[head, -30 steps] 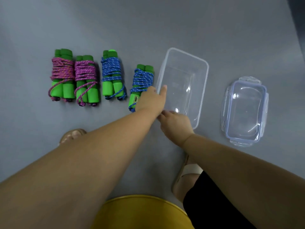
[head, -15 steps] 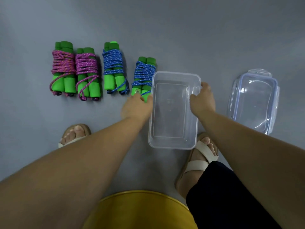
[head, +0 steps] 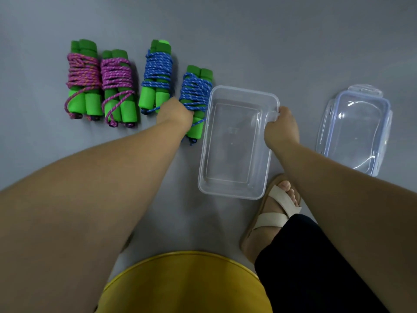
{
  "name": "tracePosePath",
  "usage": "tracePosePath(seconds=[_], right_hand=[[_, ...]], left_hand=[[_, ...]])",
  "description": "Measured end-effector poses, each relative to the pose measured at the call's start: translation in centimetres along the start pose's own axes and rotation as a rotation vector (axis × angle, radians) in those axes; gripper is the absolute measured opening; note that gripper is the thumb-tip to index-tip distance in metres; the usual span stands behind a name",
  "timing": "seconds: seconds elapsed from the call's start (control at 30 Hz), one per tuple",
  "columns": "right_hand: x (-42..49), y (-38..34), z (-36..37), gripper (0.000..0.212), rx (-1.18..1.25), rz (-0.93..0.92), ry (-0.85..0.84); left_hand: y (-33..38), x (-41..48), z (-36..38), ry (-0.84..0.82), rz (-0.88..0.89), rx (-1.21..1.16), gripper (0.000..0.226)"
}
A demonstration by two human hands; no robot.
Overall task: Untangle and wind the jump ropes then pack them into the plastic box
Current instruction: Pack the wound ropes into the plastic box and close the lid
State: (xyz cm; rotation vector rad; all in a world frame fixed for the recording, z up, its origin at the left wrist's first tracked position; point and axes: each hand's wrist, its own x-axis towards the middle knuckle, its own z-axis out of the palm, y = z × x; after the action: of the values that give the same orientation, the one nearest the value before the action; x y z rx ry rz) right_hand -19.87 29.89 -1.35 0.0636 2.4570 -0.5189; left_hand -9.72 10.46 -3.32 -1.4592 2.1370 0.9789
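Wound jump ropes with green foam handles lie in a row on the grey floor: two pink ones [head: 84, 77] [head: 117, 86] at the left and two blue ones [head: 158, 73] [head: 195, 93] to their right. My left hand [head: 174, 114] grips the rightmost blue rope bundle at its lower half. The clear plastic box [head: 237, 188] sits just right of that bundle, empty. My right hand [head: 281, 129] grips the box's right rim near the far corner.
The clear lid [head: 354, 132] with blue clips lies upside down to the right of the box. My sandalled foot [head: 274, 211] is just below the box's near right corner. A yellow round seat edge [head: 185, 279] shows at the bottom.
The box was turned lengthwise and pulled toward me by both hands. My left hand left the box and closed on the rightmost blue rope bundle; my right hand stays on the rim.
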Motion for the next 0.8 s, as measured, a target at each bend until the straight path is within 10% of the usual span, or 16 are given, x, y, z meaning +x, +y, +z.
tracePosePath(seconds=[0.2, 0.4, 0.57, 0.8], right_hand=[[0.7, -1.7, -1.1, 0.051, -0.089, 0.02, -0.1], [-1.4, -3.9, -2.5, 0.038, 0.041, -0.187, 0.08], [-5.4, -3.2, -0.9, 0.025, 0.178, -0.103, -0.627], [-3.9, -2.4, 1.5, 0.017, 0.472, 0.162, -0.62]], left_hand=[[-1.8, -6.3, -3.6, 0.168, 0.14, -0.41, 0.03], [-0.3, -11.3, -0.2, -0.092, 0.088, -0.312, 0.028], [0.4, -12.9, 2.4, -0.183, 0.028, -0.187, 0.031], [-2.0, -10.6, 0.6, -0.022, 0.196, 0.122, 0.039]])
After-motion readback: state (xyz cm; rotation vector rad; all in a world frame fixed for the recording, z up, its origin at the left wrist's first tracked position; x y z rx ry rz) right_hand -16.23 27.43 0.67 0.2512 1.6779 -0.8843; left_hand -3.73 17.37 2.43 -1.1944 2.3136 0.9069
